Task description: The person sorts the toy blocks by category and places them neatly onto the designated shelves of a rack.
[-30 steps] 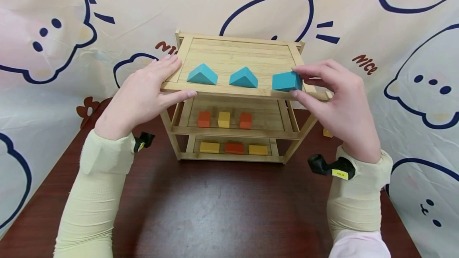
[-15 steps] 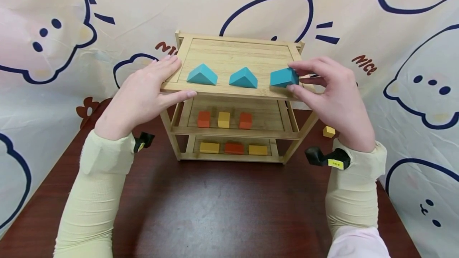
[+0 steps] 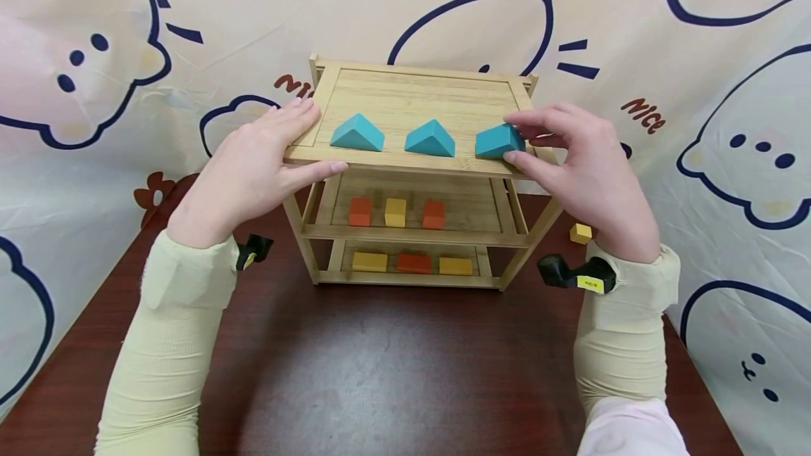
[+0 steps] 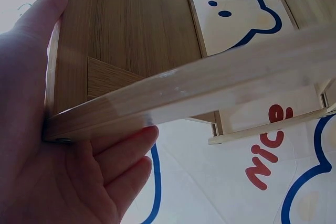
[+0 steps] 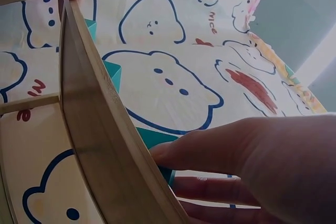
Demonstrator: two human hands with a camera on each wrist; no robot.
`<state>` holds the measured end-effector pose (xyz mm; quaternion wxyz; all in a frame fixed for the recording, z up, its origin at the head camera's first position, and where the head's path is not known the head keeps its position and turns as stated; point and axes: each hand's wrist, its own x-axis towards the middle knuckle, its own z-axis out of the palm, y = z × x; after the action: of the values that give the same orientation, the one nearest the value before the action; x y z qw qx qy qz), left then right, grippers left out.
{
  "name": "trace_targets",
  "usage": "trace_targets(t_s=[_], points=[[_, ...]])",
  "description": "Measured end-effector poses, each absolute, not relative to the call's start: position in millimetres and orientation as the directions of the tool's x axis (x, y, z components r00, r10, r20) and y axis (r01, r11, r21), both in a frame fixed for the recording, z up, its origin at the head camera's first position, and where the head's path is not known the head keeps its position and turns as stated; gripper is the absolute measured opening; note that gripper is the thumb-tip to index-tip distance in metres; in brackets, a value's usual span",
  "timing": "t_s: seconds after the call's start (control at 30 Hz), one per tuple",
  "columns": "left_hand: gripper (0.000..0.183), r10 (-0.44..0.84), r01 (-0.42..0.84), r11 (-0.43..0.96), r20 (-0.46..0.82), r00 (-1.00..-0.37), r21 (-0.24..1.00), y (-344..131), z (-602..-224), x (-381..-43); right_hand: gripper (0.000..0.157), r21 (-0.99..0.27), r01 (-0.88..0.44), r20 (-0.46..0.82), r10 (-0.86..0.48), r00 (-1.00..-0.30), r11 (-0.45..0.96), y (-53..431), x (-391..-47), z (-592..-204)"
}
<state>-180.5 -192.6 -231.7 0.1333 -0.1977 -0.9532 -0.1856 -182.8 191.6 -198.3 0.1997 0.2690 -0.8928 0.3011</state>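
Observation:
In the head view my right hand pinches a blue triangular block between thumb and fingers, at the right front of the top shelf. Two more blue triangular blocks, one in the middle and one on the left, stand along that same front edge. My left hand rests on the top shelf's left front corner, fingers extended at the side and thumb laid along the front rail. From below, the left wrist view shows this hand against the wooden rail. The right wrist view has my thumb pressed to the blue block.
The wooden rack has three tiers and stands on a dark table. Orange and yellow blocks line the middle shelf and the bottom shelf. A small yellow block lies right of the rack. A printed cloth hangs behind.
My right hand has moved a little left with the blue triangular block, bringing it slightly inward along the shelf. The small yellow block at right has become more visible. My left hand stays put.

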Motion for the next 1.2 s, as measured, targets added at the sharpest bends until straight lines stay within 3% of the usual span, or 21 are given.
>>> trace_targets(t_s=[0.77, 1.2], points=[[0.091, 0.323, 0.424, 0.854, 0.33, -0.887, 0.302, -192.3, -231.9, -180.2, 0.043, -0.45, -0.538, 0.434, -0.352, -0.829, 0.713, 191.8, -187.2, -200.0], [0.091, 0.319, 0.418, 0.857, 0.326, -0.89, 0.301, -192.2, -231.4, -179.7, 0.043, -0.373, -0.612, 0.587, -0.333, -0.738, 0.697, 193.9, -175.7, -198.9]])
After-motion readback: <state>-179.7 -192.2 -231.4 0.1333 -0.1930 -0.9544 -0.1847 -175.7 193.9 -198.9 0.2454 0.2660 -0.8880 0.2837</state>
